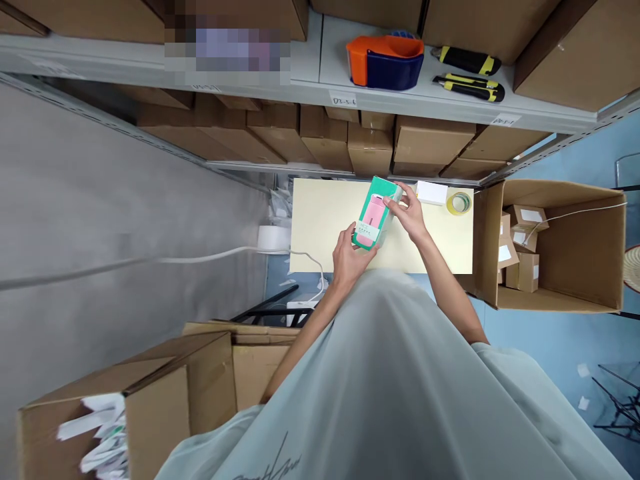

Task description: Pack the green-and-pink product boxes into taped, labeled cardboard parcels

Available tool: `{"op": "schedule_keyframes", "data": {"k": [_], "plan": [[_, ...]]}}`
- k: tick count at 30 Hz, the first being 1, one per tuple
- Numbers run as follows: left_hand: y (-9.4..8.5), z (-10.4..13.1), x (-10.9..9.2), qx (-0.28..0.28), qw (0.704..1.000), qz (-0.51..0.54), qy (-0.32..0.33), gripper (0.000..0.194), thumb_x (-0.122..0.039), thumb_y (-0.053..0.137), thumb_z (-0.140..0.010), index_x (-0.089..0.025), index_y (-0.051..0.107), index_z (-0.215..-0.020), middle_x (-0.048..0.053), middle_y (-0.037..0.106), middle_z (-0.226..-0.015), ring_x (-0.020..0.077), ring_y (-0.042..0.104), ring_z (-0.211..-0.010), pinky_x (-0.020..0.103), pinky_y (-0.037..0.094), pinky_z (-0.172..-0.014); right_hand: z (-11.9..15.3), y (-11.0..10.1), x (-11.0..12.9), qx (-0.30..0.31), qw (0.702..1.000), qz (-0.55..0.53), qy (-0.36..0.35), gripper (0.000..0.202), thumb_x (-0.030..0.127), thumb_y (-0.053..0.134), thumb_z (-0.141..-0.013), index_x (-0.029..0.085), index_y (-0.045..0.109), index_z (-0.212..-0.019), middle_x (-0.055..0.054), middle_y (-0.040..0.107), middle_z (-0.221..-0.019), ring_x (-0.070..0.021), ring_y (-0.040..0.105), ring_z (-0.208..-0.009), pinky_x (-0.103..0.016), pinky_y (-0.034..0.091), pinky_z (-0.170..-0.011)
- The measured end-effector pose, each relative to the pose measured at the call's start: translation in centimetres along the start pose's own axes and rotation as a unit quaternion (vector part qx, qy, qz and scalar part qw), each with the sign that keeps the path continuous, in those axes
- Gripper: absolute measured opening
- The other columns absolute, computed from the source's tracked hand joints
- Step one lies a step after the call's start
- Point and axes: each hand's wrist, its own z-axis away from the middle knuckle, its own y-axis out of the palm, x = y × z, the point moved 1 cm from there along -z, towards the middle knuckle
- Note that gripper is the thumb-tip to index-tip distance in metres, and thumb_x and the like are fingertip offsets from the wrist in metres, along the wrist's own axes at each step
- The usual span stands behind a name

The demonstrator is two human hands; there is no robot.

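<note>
A green product box [379,191] with a pink device pictured on its front is held tilted above the pale yellow table [320,207]. My left hand [349,259] grips its lower end, fingers along the left edge and thumb under the bottom. Around the upper right corner my right hand [409,215] is closed, its thumb on the printed front. Just right of that hand lie a small white box [432,193] and a roll of clear yellowish tape [459,203]. What the box contains is hidden.
Overhead, the grey shelf [305,80] carries an orange and blue tape dispenser [393,67] and two utility knives [470,87]. A large carton [585,247] with several small boxes stands right. Another carton [155,400] holds paper scraps. A white cable [215,256] crosses from the left.
</note>
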Motion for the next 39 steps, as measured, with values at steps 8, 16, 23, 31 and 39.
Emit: {"op": "schedule_keyframes", "data": {"k": [8, 16, 23, 31, 39], "plan": [[-0.7, -1.6, 0.6, 0.140, 0.909, 0.350, -0.178, 0.080, -0.050, 0.097, -0.079, -0.021, 0.068, -0.147, 0.012, 0.082, -0.128, 0.0289, 0.080, -0.117, 0.045, 0.069, -0.103, 0.2, -4.1, 2.7, 0.049, 0.997, -0.032, 0.041, 0.097, 0.092, 0.075, -0.088, 0.046, 0.049, -0.170, -0.007, 0.070, -0.158, -0.0302, 0.074, -0.136, -0.051, 0.065, -0.114], [-0.1, -1.3, -0.3, 0.265, 0.825, 0.446, -0.224, 0.070, -0.046, 0.086, -0.085, -0.019, 0.070, -0.148, 0.015, 0.080, -0.141, 0.0356, 0.076, -0.133, 0.047, 0.067, -0.109, 0.5, -2.6, 3.6, 0.100, 0.984, -0.133, 0.065, 0.091, 0.089, 0.081, -0.083, 0.042, 0.061, -0.158, -0.003, 0.080, -0.139, -0.0295, 0.078, -0.126, -0.044, 0.070, -0.100], [-0.3, -2.4, -0.4, 0.175, 0.934, 0.281, -0.133, 0.086, -0.047, 0.098, -0.081, -0.027, 0.064, -0.157, 0.013, 0.073, -0.152, 0.0315, 0.073, -0.134, 0.043, 0.067, -0.104, 0.6, -2.8, 3.0, 0.001, 0.996, -0.077, 0.045, 0.100, 0.083, 0.093, -0.074, 0.037, 0.061, -0.157, -0.005, 0.083, -0.125, -0.0306, 0.079, -0.118, -0.047, 0.071, -0.098], [-0.3, -1.8, -0.1, 0.169, 0.941, 0.277, -0.097, 0.075, -0.046, 0.103, -0.076, -0.024, 0.075, -0.142, 0.015, 0.075, -0.149, 0.0328, 0.071, -0.138, 0.047, 0.064, -0.113, 1.1, -2.3, 3.2, 0.004, 0.999, -0.048, 0.021, 0.102, 0.084, 0.091, -0.076, 0.034, 0.061, -0.160, -0.010, 0.081, -0.130, -0.0335, 0.080, -0.119, -0.052, 0.070, -0.103], [-2.0, -0.8, 1.0, 0.223, 0.852, 0.424, -0.210, 0.069, -0.045, 0.098, -0.082, -0.022, 0.074, -0.143, 0.014, 0.082, -0.137, 0.0330, 0.079, -0.126, 0.048, 0.068, -0.107, 1.3, -2.5, 4.5, 0.031, 0.997, -0.062, 0.039, 0.094, 0.092, 0.076, -0.087, 0.042, 0.059, -0.164, -0.005, 0.080, -0.135, -0.0293, 0.076, -0.125, -0.051, 0.068, -0.108]]}}
